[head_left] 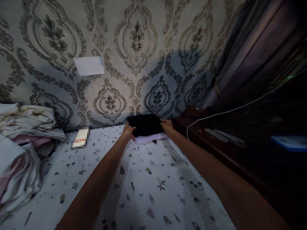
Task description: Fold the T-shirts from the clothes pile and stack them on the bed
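Note:
Both arms reach forward over the bed to a black piece of folded cloth (145, 125) by the wall. My left hand (129, 130) grips its left edge, thumb on top. At the right edge, my right hand (167, 125) pinches the corner between thumb and fingers. Directly beneath the black cloth lies a lilac folded cloth (151, 138), its front edge showing. The undersides of both hands' fingers are hidden.
A patterned white bedsheet (144, 188) spreads below. Piled fabric (26, 124) sits at the left, near a pixelated item (81, 138). To the right run a dark wooden ledge (213, 145) and a white cable (223, 112). A curtain (242, 60) hangs beyond.

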A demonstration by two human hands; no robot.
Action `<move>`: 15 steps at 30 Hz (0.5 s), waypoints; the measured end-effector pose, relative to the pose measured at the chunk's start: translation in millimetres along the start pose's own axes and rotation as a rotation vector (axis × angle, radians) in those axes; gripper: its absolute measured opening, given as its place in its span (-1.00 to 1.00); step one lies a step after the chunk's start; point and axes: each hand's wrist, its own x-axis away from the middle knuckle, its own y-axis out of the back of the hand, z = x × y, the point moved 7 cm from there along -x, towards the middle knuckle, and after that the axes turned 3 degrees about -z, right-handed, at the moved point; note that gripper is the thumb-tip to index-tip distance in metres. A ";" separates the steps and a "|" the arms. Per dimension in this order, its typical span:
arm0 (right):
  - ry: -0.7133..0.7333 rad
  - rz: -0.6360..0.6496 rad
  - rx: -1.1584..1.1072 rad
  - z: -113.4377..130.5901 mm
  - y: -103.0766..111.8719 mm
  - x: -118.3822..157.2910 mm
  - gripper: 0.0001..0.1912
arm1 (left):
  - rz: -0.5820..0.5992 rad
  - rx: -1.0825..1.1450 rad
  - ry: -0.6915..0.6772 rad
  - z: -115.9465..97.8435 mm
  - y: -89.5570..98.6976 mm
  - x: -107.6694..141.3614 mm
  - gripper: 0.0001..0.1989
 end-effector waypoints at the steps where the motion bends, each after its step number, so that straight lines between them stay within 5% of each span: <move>1: 0.017 -0.015 0.034 3.9 4.2 3.9 -0.81 | 0.004 -0.009 0.000 -0.8 0.2 0.7 -0.53; 6: 0.257 -0.112 0.204 50.4 8.5 45.1 -0.61 | 0.010 -0.072 -0.024 -6.1 2.0 4.4 -0.61; 10: 0.727 -0.032 0.468 86.4 -36.2 103.4 -0.52 | -0.026 -0.174 -0.070 -2.0 14.6 21.4 -0.57; 13: 0.725 0.056 0.621 69.9 -64.9 116.4 -0.48 | -0.040 -0.337 -0.109 3.1 47.8 48.8 -0.58; 15: 0.739 0.068 0.635 62.2 -73.2 113.2 -0.48 | -0.042 -0.492 -0.159 -1.4 85.8 74.6 -0.62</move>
